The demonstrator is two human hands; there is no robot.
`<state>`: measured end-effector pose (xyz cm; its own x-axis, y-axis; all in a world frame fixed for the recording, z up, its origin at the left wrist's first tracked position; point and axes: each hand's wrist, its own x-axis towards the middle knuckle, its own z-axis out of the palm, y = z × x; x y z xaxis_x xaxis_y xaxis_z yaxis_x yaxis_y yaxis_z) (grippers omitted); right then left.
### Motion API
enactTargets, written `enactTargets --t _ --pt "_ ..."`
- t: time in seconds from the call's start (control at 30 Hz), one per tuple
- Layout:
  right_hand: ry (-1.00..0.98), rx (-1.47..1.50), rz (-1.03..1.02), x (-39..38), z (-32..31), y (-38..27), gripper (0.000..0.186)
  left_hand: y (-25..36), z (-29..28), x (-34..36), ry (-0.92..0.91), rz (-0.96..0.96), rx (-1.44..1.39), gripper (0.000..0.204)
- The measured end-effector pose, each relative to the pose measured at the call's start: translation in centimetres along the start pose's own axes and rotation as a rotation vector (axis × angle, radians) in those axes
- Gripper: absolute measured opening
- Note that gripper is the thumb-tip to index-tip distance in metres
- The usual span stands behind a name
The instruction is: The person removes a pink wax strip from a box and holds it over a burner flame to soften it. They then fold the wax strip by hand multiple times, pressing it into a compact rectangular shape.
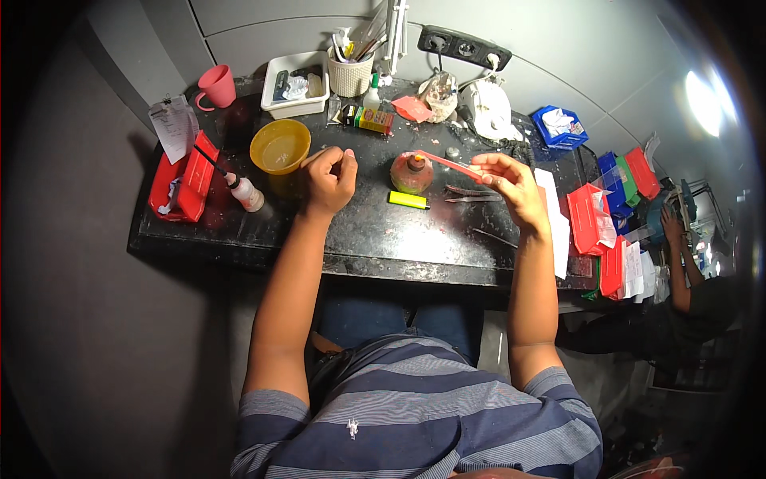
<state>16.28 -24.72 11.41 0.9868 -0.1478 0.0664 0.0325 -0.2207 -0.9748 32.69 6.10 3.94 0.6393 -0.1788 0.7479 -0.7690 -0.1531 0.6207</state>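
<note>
Glare whitens the tabletop [423, 243]; the curved edges darken.

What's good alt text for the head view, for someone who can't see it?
A person's right-hand grip holds a thin red strip, its far end at the top of a round, brown-capped burner on a black table. The left-hand grip is curled near a round yellow bowl; a yellow-green rectangular lighter lies in front of the burner.

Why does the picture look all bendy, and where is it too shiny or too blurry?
In the head view, the fisheye lens curves the wall's seams and darkens the corners; in the head view, white glare washes out the wall's upper right and shines on the table below the lighter; in the head view, the person at far right looks dim and smeary.
</note>
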Motion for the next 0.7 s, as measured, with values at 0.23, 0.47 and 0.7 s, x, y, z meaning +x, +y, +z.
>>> enactTargets --t 0.23,0.47,0.7 --pt "-0.050 0.038 -0.029 2.2 1.5 0.1 0.034 0.3 -0.2 0.2 -0.014 -0.022 0.009 0.036" --pt "-0.073 0.028 0.009 4.1 2.8 1.0 0.033 0.3 -0.2 0.2 -0.005 -0.009 0.013 0.036" --pt "-0.071 0.014 0.026 5.3 3.3 2.2 0.032 0.0 0.0 0.0 -0.004 -0.020 0.000 0.037"
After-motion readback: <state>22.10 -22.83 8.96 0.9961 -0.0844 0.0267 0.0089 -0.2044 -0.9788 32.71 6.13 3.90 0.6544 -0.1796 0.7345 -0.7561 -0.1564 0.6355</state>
